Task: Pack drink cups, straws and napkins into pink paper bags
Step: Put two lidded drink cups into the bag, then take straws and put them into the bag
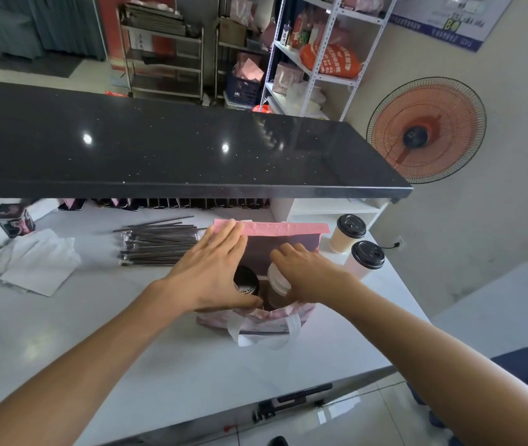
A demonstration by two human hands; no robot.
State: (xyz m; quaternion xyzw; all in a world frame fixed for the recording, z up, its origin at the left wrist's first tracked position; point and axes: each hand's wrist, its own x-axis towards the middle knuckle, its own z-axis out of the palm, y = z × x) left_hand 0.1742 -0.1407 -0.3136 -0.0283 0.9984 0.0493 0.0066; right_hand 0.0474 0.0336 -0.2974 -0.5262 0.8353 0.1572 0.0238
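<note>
Pink paper bag (269, 227), open-topped, white handles, two cups inside

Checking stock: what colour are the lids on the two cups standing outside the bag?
Black, on both paper cups' lids, head view.

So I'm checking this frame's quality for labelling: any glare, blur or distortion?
Head view: two ceiling-light glare spots on the black counter; wide-angle bending curves its edge and the shelving; hands and pink paper bag slightly soft, still readable.
</note>
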